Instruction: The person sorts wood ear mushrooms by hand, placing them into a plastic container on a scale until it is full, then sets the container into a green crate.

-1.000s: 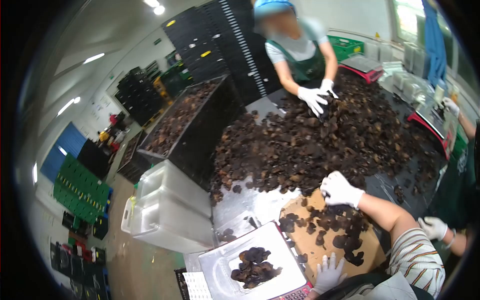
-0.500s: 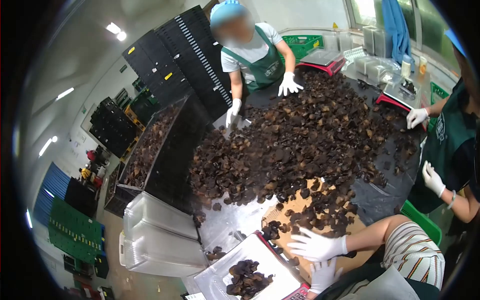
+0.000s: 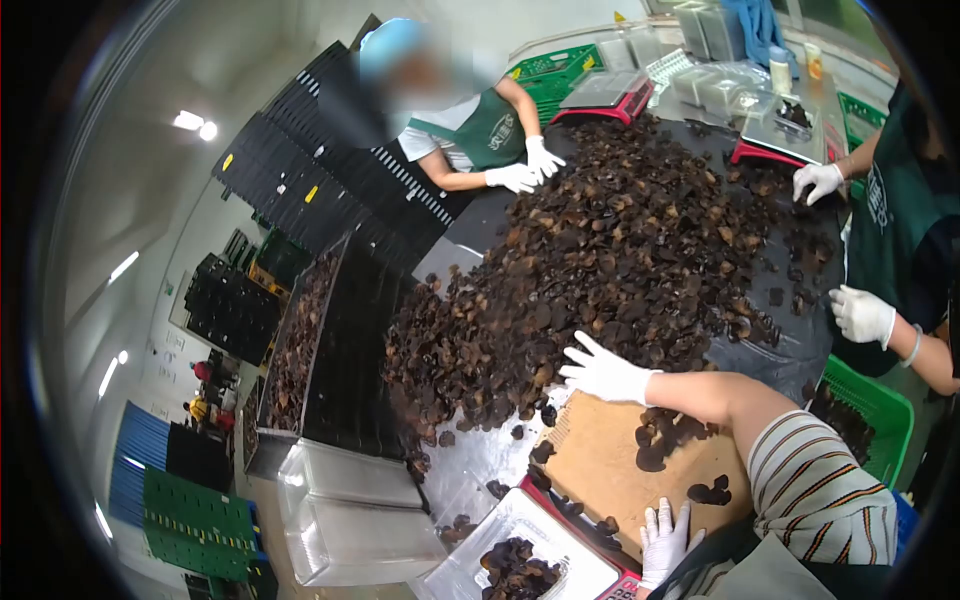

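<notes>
A head-worn camera looks forward and down across a work table (image 3: 770,375) in this wide-angle view, its level tipped so the room leans. Closest to the lens, along the lower edge, are the wearer's left hand (image 3: 668,545) and a scale (image 3: 588,562); the right hand (image 3: 610,372) lies farther out. A dark heap (image 3: 600,250) fills the middle ground, with a co-worker (image 3: 490,130) beyond and stacked black crates (image 3: 290,185) receding toward the frame's left.
</notes>
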Available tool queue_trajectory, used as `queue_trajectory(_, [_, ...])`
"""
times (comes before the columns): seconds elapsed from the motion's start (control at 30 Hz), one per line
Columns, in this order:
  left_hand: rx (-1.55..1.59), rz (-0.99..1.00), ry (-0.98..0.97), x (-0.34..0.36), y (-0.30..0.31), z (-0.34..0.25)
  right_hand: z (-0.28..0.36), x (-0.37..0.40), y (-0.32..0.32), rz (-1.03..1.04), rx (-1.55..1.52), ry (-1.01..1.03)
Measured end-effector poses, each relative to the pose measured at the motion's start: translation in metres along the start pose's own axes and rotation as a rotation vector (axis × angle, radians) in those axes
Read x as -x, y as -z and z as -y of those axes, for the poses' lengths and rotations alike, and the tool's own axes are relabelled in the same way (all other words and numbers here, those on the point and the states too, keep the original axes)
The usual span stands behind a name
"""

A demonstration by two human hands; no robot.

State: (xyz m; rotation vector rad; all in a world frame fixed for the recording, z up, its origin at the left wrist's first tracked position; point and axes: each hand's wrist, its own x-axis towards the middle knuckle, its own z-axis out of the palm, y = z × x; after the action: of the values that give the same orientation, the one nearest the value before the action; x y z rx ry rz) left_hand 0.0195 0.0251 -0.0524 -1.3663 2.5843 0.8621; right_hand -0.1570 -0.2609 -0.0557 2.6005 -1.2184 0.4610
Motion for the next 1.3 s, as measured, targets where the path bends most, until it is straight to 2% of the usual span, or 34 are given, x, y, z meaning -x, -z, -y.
queue_trajectory(0.03, [-0.011,-0.013,0.002,-0.001,-0.005,0.002,-0.011,0.002,-0.002,0.064,0.025,-0.044])
queue_trajectory(0.1, [-0.032,-0.034,-0.001,-0.001,-0.022,0.009,-0.036,0.016,0.0,-0.037,-0.041,-0.148])
queue_trajectory(0.17, [-0.018,-0.041,-0.006,0.001,-0.021,0.01,-0.06,0.031,0.009,0.066,0.183,-0.183])
queue_trajectory(0.27, [-0.028,-0.027,0.0,0.0,-0.023,0.014,-0.088,0.049,0.023,0.115,0.164,-0.298])
queue_trajectory(0.4, [-0.027,-0.054,0.0,0.0,-0.018,0.009,-0.111,0.079,0.015,-0.058,0.269,-0.325])
queue_trajectory(0.5, [0.024,-0.26,-0.137,0.002,-0.035,0.023,-0.103,0.085,0.016,-0.115,0.157,-0.472])
queue_trajectory(0.57, [0.022,-0.17,-0.056,0.002,-0.028,0.017,-0.077,0.086,0.051,-0.211,-0.014,-0.45])
queue_trajectory(0.63, [0.022,-0.127,-0.013,0.001,-0.021,0.007,-0.028,0.089,0.1,-0.276,-0.059,-0.362])
queue_trajectory(0.7, [0.016,-0.127,-0.004,0.0,-0.01,0.0,0.026,0.081,0.159,0.31,-0.268,-0.313])
queue_trajectory(0.73, [-0.041,-0.044,0.014,-0.002,-0.003,-0.003,0.05,0.093,0.158,0.242,-0.373,-0.157])
queue_trajectory(0.77, [0.028,-0.292,-0.126,0.004,-0.027,0.012,0.078,0.107,0.15,0.171,-0.481,-0.003])
queue_trajectory(0.83, [0.048,-0.223,-0.197,0.0,0.001,0.003,0.118,0.14,0.094,-0.181,-0.57,0.239])
queue_trajectory(0.87, [0.006,-0.356,-0.291,0.005,0.025,-0.014,0.117,0.142,0.086,-0.157,-0.521,0.236])
queue_trajectory(0.93, [0.015,-0.11,-0.17,0.009,0.0,0.005,0.114,0.142,0.078,-0.111,-0.426,0.24])
queue_trajectory(1.0, [-0.007,0.05,-0.095,0.014,0.0,0.005,0.087,0.131,0.087,0.02,-0.293,0.144])
queue_trajectory(1.1, [0.023,0.033,-0.103,0.015,0.0,0.006,0.028,0.119,0.106,0.096,-0.149,-0.007])
queue_trajectory(1.17, [0.036,0.041,-0.109,0.014,0.001,0.003,-0.015,0.127,0.097,0.045,-0.057,-0.17])
queue_trajectory(1.23, [0.033,0.066,-0.101,0.015,0.008,0.0,-0.051,0.145,0.059,-0.135,0.035,-0.305])
queue_trajectory(1.3, [0.181,0.084,-0.108,0.017,0.006,0.006,-0.047,0.144,0.071,-0.078,-0.198,-0.415])
